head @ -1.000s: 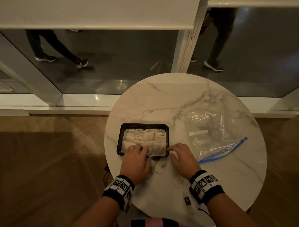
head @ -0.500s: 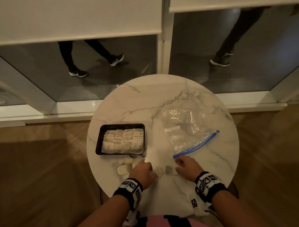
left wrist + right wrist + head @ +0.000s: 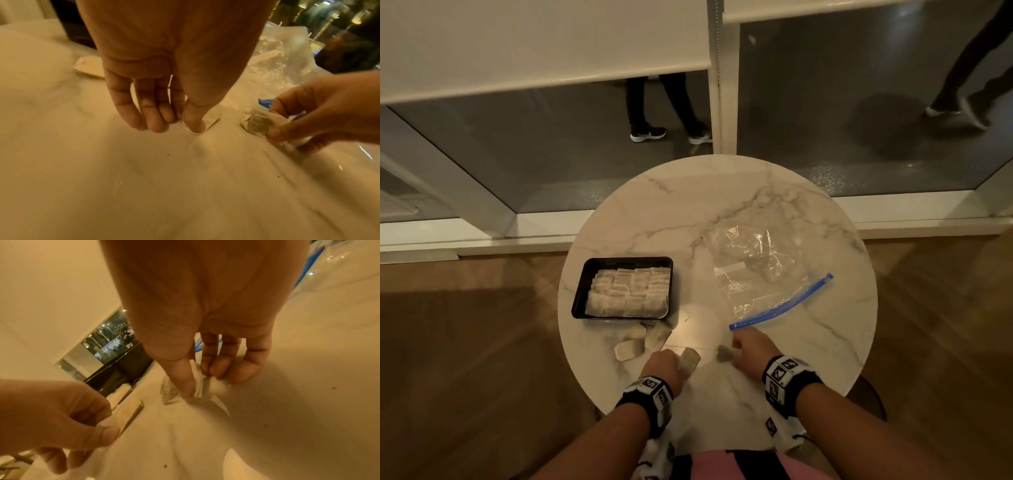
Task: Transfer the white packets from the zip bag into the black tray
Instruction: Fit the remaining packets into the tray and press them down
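Observation:
The black tray sits on the left of the round marble table, filled with rows of white packets. To the right lies the clear zip bag with a blue zip strip, its mouth toward me. Three loose packets lie just in front of the tray. Near the table's front edge my left hand pinches one packet between thumb and fingers. Beside it my right hand pinches another packet, which looks crumpled.
The marble table stands against a glass wall with a white frame post. Behind the glass, people's legs pass by. Wooden floor surrounds the table on both sides.
Both hands drew back from the tray's near edge to the table's front edge, and each now pinches a packet. The loose packets in front of the tray are now uncovered.

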`<state>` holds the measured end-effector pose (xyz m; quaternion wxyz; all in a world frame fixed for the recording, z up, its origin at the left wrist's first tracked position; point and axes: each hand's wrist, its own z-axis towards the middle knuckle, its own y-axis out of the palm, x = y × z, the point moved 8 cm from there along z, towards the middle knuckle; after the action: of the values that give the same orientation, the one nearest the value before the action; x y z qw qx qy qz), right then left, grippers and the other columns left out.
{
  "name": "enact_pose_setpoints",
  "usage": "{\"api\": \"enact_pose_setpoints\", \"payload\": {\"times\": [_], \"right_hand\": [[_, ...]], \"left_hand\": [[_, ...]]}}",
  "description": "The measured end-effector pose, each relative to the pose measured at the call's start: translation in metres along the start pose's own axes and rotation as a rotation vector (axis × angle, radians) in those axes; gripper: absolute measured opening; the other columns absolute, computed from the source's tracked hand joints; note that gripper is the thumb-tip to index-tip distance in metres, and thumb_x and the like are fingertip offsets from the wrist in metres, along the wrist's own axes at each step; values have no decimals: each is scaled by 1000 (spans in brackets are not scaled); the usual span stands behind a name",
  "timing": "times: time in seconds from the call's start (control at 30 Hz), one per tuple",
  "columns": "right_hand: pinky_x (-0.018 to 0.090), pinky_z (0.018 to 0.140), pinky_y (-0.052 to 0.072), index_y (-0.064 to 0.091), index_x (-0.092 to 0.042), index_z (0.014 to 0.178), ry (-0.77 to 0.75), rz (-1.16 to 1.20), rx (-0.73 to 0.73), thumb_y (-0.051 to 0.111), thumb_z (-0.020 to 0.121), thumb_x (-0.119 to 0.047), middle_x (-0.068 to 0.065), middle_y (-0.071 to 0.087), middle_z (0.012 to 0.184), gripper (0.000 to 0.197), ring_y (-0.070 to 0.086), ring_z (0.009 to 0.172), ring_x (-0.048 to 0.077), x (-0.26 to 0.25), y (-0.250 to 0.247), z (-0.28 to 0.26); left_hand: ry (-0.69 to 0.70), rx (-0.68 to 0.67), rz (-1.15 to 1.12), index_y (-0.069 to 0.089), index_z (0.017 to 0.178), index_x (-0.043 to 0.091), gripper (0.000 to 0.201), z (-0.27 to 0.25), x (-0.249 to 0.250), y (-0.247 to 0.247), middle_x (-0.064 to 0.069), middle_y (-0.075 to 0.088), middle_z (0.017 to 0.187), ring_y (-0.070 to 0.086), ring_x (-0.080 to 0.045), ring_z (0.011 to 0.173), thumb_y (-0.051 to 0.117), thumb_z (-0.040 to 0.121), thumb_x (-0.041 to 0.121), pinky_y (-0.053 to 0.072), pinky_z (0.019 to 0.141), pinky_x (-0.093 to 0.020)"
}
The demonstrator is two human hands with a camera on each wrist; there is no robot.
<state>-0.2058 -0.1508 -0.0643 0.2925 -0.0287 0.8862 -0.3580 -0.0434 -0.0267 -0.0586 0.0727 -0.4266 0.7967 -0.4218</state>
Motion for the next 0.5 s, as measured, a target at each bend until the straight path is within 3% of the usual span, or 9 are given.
{"api": "enact_pose_setpoints", "payload": {"times": [0.07, 0.13, 0.27, 0.33, 0.4, 0.43, 0.5], "right_hand": [[34, 70, 45, 53, -16, 81, 2, 95, 11, 62, 88, -42, 2, 52, 82, 28, 48, 72, 17, 1, -3, -5], [31, 64, 40, 53, -17, 77, 13, 181, 34, 63, 86, -45, 1, 51, 76, 32, 46, 68, 16, 5, -5, -7], [23, 62, 42, 63, -10, 80, 26, 340, 85, 67, 84, -40, 1, 63, 77, 31, 52, 66, 10, 16, -12, -7], [21, 65, 46, 66, -13, 84, 22, 429, 109, 72, 82, -33, 2, 67, 83, 21, 57, 71, 10, 20, -19, -5], [29, 69, 54, 65, -14, 86, 27, 573, 95, 76, 81, -19, 4, 68, 84, 13, 61, 70, 11, 21, -23, -5], [35, 69, 58, 63, -11, 89, 23, 693, 71, 77, 81, -10, 7, 68, 85, 16, 63, 68, 11, 18, -25, -5], [32, 62, 58, 61, -5, 102, 11, 969, 10, 76, 81, 2, 15, 70, 90, 27, 66, 67, 13, 7, -30, -11]], "left_hand": [[-19, 47, -99, 62, 74, 12, 63, -3, -4, -4, -1, 65, 75, 60, -22, 69, 49, 88, 71, 51, 68, -32], [-19, 83, -174, 58, 75, 16, 57, -5, -5, -7, 3, 62, 73, 56, -16, 65, 57, 83, 73, 45, 61, -29], [3, 171, -379, 63, 80, 17, 45, -15, -6, -19, 4, 66, 77, 62, -16, 73, 72, 80, 61, 48, 63, -27], [22, 209, -470, 65, 80, 18, 40, -22, -7, -27, 3, 68, 79, 63, -15, 76, 74, 80, 57, 50, 66, -26], [46, 227, -513, 67, 82, 17, 29, -28, -6, -33, 3, 69, 80, 65, -16, 78, 74, 85, 45, 54, 70, -27], [62, 235, -521, 68, 83, 17, 21, -31, -5, -37, 3, 70, 81, 65, -15, 78, 73, 88, 37, 55, 73, -28], [82, 232, -529, 69, 85, 18, 10, -35, -5, -43, 5, 70, 83, 64, -10, 78, 69, 92, 26, 55, 75, -26]]}}
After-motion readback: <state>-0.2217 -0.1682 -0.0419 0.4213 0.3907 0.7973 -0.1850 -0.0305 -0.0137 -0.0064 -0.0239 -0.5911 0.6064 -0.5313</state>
